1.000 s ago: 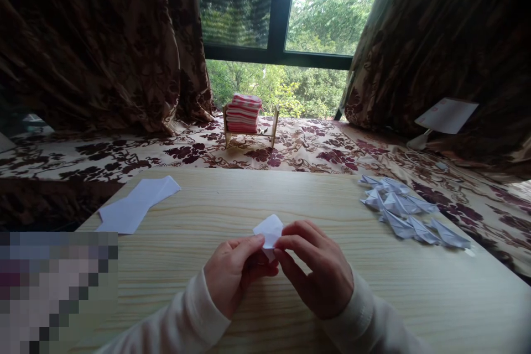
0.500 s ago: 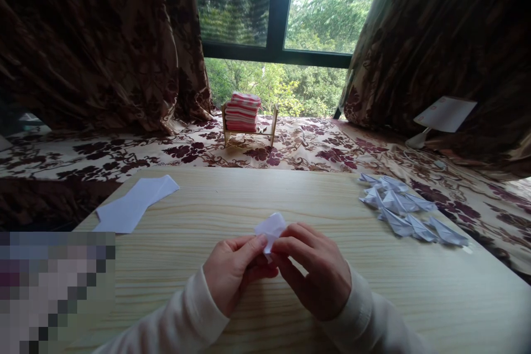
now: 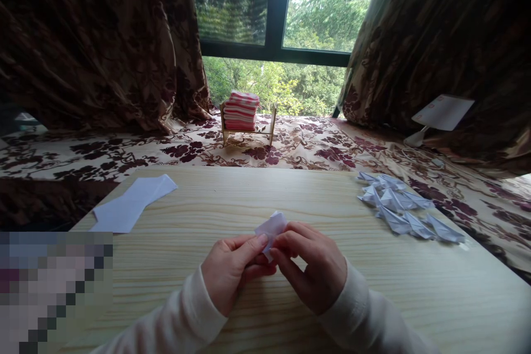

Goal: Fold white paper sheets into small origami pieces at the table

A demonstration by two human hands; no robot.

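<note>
Both hands meet over the tabletop [image 3: 415, 287], close to the middle of its near edge. The left hand [image 3: 232, 271] and right hand [image 3: 313, 271] each pinch the small folded paper [image 3: 272, 228] between thumb and fingertips, holding it just off the wood, seemingly so its flaps stay reachable. Plain sheets [image 3: 130, 204] lie at the far left corner and folded pieces [image 3: 406, 207] are heaped by the right edge, well clear of the hands.

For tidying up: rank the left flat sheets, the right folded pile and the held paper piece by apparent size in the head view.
1. folded pile and flat sheets: look about alike, not ranked.
2. paper piece: clearly smallest.
</note>
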